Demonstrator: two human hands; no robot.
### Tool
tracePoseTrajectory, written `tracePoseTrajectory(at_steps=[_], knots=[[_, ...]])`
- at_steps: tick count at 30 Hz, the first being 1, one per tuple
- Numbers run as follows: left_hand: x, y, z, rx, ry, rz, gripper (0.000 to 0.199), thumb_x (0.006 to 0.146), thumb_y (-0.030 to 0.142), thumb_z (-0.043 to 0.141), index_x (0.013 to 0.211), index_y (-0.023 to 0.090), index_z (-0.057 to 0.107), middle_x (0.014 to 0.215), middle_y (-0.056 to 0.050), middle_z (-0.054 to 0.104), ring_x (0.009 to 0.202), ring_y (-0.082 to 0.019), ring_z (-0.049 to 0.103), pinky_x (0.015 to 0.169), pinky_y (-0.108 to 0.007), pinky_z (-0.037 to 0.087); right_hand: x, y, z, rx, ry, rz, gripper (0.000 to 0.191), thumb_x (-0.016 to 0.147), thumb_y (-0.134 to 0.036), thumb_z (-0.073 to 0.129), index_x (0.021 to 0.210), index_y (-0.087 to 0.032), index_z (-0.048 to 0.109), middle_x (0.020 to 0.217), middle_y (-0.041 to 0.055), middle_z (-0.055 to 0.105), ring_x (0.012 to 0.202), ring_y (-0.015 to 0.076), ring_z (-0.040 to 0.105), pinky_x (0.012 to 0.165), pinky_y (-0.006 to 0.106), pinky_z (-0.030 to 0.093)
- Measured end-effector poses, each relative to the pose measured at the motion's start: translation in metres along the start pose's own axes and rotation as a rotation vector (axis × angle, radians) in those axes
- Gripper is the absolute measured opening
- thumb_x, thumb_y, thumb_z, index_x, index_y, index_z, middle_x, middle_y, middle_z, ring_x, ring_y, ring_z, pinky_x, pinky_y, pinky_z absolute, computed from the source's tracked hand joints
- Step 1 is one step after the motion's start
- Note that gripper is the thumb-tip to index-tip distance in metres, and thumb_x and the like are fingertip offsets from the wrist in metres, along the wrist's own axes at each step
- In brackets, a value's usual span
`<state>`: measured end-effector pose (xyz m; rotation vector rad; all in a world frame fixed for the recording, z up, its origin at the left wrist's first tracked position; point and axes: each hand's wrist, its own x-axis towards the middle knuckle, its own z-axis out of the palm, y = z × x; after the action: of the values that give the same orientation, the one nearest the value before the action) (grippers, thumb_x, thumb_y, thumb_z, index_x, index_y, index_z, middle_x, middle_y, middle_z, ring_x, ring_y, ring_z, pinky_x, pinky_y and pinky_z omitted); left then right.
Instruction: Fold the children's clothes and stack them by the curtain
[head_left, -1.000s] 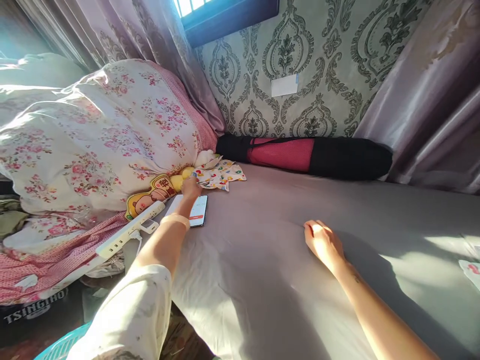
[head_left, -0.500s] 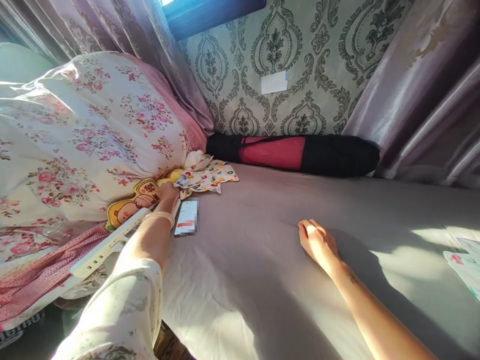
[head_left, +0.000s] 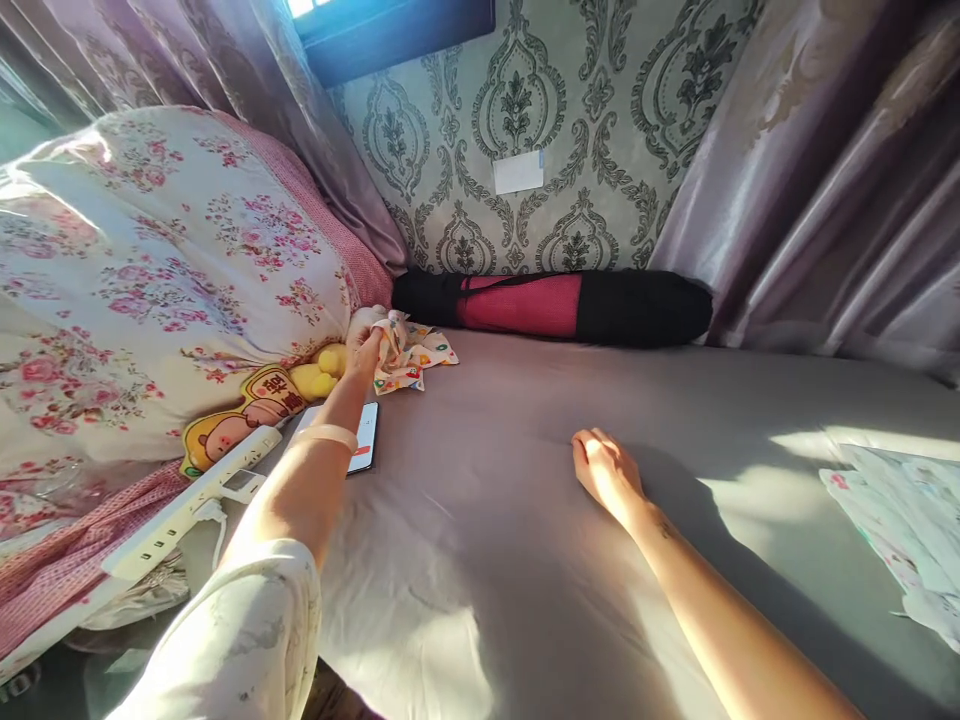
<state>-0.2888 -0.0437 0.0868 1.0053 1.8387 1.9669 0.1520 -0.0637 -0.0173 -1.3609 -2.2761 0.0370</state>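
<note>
At the far left of the grey sheet, my left hand (head_left: 365, 350) grips the near edge of a white cloth with a colourful print (head_left: 431, 347), partly bunched up. A phone (head_left: 365, 440) lies under my left forearm, its lit screen partly hidden. Beside that hand are a yellow plush toy (head_left: 319, 373) and a whitish soft thing behind the fingers. My right hand (head_left: 609, 470) rests on the sheet (head_left: 480, 480) near the middle, fingers curled in; nothing shows in it.
A black and red rolled bag (head_left: 525, 305) lies along the wall. On the left are a floral quilt (head_left: 187, 260), a cartoon cushion (head_left: 236, 425) and a white power strip (head_left: 191, 505) with a plug. Folded printed fabric (head_left: 911, 530) lies at the right.
My left hand has moved forward and right onto the cloth, which is now bunched at its left side. My right hand remains curled on the sheet. The view has shifted right.
</note>
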Motion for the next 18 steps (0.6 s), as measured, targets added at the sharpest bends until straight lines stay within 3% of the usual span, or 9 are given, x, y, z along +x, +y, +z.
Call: tracePoseTrajectory(at_steps=[6, 10, 14, 18], knots=[[-0.041, 0.025, 0.054, -0.436, -0.158, -0.076, 0.03, 0.068, 0.036, 0.074, 0.076, 0.02, 0.05, 0.066, 0.003, 0.057, 0.057, -0.011, 0.053, 0.059, -0.025, 0.048, -0.001, -0.002, -0.003, 0.015, -0.006, -0.011, 0.024, 0.095, -0.015, 0.045, 0.086, -0.019, 0.067, 0.087, 0.01, 0.069, 0.084, 0.0214, 0.063, 0.076, 0.032, 0.045], [-0.078, 0.037, 0.087, -0.501, -0.264, -0.152, 0.036, 0.065, 0.041, 0.078, 0.078, 0.02, 0.052, 0.068, 0.002, 0.06, 0.061, -0.015, 0.058, 0.06, -0.029, 0.05, -0.002, 0.002, 0.0, 0.066, -0.011, 0.015, 0.021, 0.094, -0.017, 0.048, 0.088, -0.021, 0.068, 0.09, 0.0087, 0.069, 0.088, 0.0206, 0.063, 0.08, 0.03, 0.046], [-0.119, 0.046, 0.116, -0.499, -0.382, -0.229, 0.035, 0.071, 0.047, 0.074, 0.085, 0.021, 0.057, 0.072, -0.001, 0.063, 0.07, -0.02, 0.063, 0.064, -0.033, 0.051, -0.001, 0.006, -0.001, 0.208, -0.004, 0.048, 0.02, 0.093, -0.018, 0.048, 0.089, -0.02, 0.068, 0.088, 0.0072, 0.069, 0.084, 0.0197, 0.064, 0.077, 0.029, 0.046], [-0.159, 0.054, 0.141, -0.579, -0.532, -0.285, 0.038, 0.072, 0.048, 0.073, 0.093, 0.021, 0.059, 0.073, 0.0, 0.065, 0.066, -0.017, 0.064, 0.061, -0.029, 0.05, 0.004, 0.007, -0.01, 0.453, 0.119, 0.079, 0.02, 0.092, -0.021, 0.047, 0.091, -0.019, 0.067, 0.088, 0.007, 0.07, 0.08, 0.019, 0.064, 0.076, 0.03, 0.048]])
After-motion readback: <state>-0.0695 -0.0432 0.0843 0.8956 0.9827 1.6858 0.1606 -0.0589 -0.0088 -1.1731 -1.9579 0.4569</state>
